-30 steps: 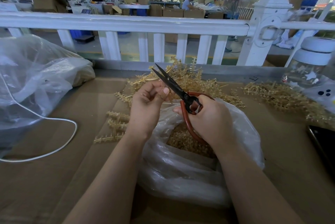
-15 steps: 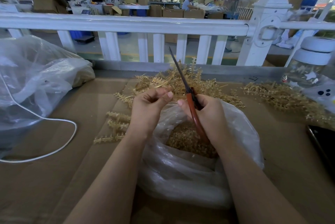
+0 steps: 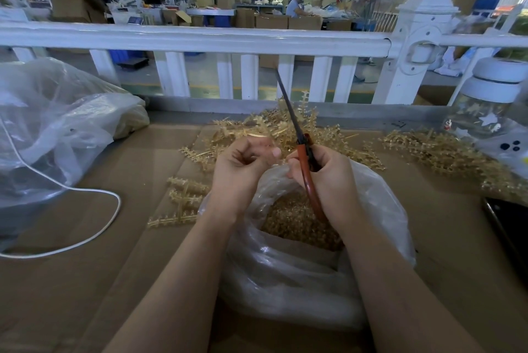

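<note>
My right hand [image 3: 328, 178] grips red-handled scissors [image 3: 303, 152], blades together and pointing up and away. My left hand [image 3: 243, 164] is curled just left of it, its fingertips pinching a small pale plastic piece that is hard to make out. Both hands hover over an open clear plastic bag [image 3: 300, 267] that holds several small tan cut pieces [image 3: 291, 218]. Behind the hands lies a heap of tan plastic sprues [image 3: 274, 126] on the cardboard-covered table [image 3: 100, 281].
A large clear bag [image 3: 51, 124] sits at the left with a white cable [image 3: 85, 195] looping over the table. More sprues [image 3: 445, 152], a jar with a white lid [image 3: 491, 106] and a dark phone [image 3: 508, 227] are at the right. A white railing [image 3: 200, 41] runs behind the table.
The scissors have gone from open and tilted left to closed and pointing upright. My right hand has turned and shifted its grip on the handles. My left hand has stayed about where it was.
</note>
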A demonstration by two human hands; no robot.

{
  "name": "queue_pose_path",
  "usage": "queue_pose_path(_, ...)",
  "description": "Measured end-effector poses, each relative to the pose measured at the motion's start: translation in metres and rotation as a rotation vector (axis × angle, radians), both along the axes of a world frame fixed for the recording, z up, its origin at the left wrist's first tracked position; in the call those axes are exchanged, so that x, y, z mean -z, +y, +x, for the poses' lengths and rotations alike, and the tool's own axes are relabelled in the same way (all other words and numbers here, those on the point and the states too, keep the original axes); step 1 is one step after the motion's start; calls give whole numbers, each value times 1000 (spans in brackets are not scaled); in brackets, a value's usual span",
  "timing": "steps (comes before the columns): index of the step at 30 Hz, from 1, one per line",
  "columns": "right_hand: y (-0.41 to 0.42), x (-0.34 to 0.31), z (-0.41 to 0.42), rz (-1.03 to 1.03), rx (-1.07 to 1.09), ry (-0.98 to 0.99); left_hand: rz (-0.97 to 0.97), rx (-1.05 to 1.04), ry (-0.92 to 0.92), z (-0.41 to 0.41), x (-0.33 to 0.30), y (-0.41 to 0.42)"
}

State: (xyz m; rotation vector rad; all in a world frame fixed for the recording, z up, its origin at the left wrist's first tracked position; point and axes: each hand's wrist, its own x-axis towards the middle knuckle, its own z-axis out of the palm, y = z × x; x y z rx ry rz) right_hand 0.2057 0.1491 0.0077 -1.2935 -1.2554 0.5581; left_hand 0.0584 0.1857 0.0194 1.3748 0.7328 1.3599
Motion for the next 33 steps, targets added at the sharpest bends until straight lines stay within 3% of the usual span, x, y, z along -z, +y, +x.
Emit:
queue_pose_path(7,1,2,-2,17,46,-136,-223,-15,-96,-4,-6,-2)
queue_pose_path(11,0,2,-3,31,117,-207,-201,-13,-96,-5,-9,-3)
queue_pose_path(19,-5,3,0,-12,235,-622,-184,-14,-104,-8,-8,-2)
queue_pose_path(33,-3,3,0,22,348,-828,-362,148,-268,-7,-5,4)
